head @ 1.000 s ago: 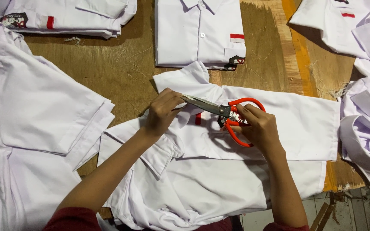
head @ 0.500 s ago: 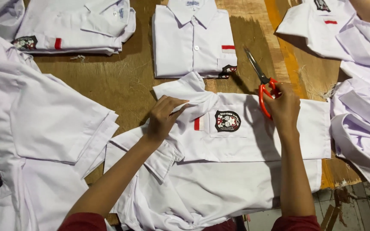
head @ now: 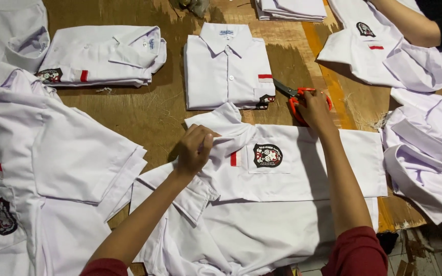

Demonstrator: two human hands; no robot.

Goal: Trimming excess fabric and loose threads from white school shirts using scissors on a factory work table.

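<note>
**Scissors going down beyond the shirt's far edge**

While the left hand (head: pixel 194 151) stays pinched on a fold of the white shirt (head: pixel 303 174), just left of its black chest badge (head: pixel 267 155), the right hand (head: pixel 314 108) has gone past the shirt's far edge and is closed around the orange handles of the scissors (head: pixel 296 96). Taking the badge as the mark, the scissors lie beyond it and a little to the right, resting on or just above the wooden bench (head: pixel 144 110), blades shut and pointing away to the left toward the folded shirt (head: pixel 227 69) there. Their long axis runs slantwise across the bench, handles nearest the person. The right hand is on them; the left is well apart, on the near side of the badge.

Half a second ago the scissors stood up in that hand, blades pointing away; a second ago they were over the badge, both hands close together at the shirt. A co-worker's arm (head: pixel 407 23) reaches over another shirt at the far right.
</note>
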